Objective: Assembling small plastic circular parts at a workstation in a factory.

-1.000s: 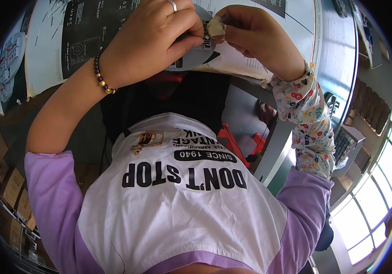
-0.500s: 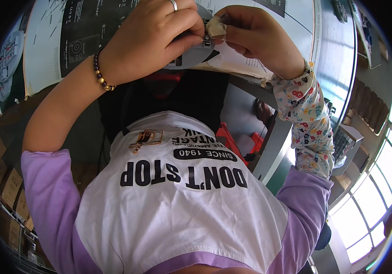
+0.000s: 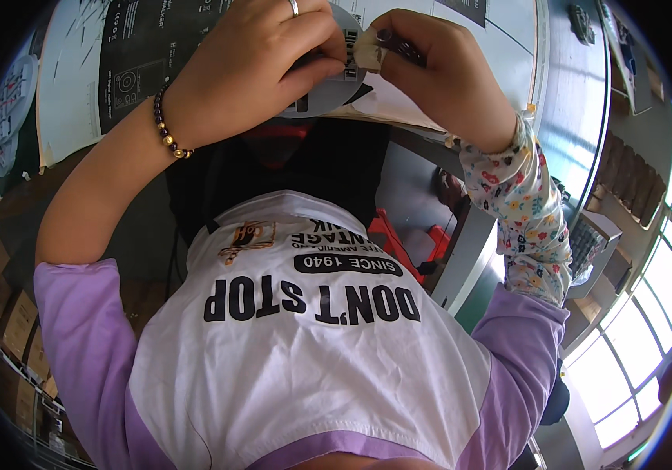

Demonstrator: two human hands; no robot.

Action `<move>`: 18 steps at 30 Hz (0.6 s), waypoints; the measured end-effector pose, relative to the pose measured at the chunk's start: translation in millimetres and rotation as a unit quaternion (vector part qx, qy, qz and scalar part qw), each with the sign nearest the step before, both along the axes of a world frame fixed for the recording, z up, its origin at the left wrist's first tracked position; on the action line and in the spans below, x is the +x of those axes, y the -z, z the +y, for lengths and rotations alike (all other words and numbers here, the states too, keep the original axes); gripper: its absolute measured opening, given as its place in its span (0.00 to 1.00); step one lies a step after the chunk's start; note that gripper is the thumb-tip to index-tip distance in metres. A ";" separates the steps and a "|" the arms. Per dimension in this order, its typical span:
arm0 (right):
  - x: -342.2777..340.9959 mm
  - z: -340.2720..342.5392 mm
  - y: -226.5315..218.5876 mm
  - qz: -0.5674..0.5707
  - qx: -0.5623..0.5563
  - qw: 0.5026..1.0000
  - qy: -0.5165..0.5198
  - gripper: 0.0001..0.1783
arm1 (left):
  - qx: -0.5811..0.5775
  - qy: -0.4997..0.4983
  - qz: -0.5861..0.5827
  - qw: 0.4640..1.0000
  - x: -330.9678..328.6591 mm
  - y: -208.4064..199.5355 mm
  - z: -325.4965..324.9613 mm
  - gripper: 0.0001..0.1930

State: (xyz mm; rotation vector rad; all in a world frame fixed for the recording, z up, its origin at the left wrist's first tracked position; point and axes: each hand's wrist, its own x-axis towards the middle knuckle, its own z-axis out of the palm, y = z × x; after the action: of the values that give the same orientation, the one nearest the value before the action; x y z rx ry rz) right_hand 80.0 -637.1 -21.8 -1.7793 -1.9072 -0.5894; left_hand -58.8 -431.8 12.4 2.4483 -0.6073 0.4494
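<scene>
A round grey plate-like part [image 3: 322, 100] with small dark and pale pieces on it lies at the table's near edge. My left hand [image 3: 261, 66] rests over its left side, fingers and thumb pressed together; what they pinch, if anything, is hidden. At the plate's right side, my right hand [image 3: 453, 74] is closed with its fingertips close to the small pieces. A slender dark object [image 3: 405, 48] with a round end sits in its grip, its kind unclear. Pale yellowish wrapping [image 3: 368, 53] covers a fingertip of this hand.
Black printed sheets [image 3: 136, 74] cover part of the white tabletop [image 3: 65, 117]. Another grey round part with small pieces [image 3: 13, 117] sits at the far left. Red objects [image 3: 387, 239] show below the table. Boxes [image 3: 14, 333] stand low at the left.
My right hand has turned slightly, and the dark object now shows more clearly in it. My left hand has shifted a little left, its fingers still closed over the plate.
</scene>
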 end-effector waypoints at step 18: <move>-76.0 -8.4 -87.0 0.071 -0.246 0.958 0.133 0.18 | -0.035 -0.105 -0.049 0.993 -25.0 3.5 -20.7 0.13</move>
State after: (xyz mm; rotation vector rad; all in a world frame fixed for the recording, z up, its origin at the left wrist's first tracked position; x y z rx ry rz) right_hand 4.0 -645.5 65.2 -2.3408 -1.8339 -0.0580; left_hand -83.8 -452.5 8.9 2.4442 -0.3676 0.6664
